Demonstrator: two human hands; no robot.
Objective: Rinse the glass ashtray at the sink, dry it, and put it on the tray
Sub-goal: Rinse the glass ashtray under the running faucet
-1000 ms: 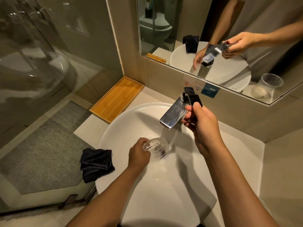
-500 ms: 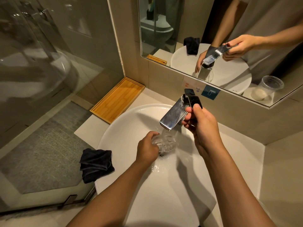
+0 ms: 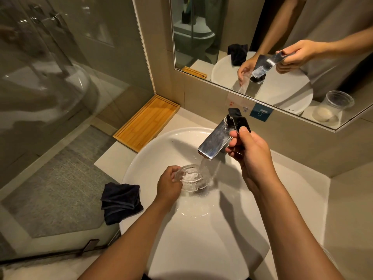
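While water runs from the chrome faucet (image 3: 214,141), a folded dark towel (image 3: 120,203) lies on the counter left of the sink (image 3: 153,150), and the wooden tray (image 3: 147,123) sits beyond the sink's left rim, against the wall. The left hand (image 3: 169,183) reaches in over the bowl, its fingers pinching the rim of the glass ashtray (image 3: 192,177) under the stream. The right hand (image 3: 249,152) curls its fingers around the faucet lever (image 3: 239,120). The ashtray now sits more level than half a second ago.
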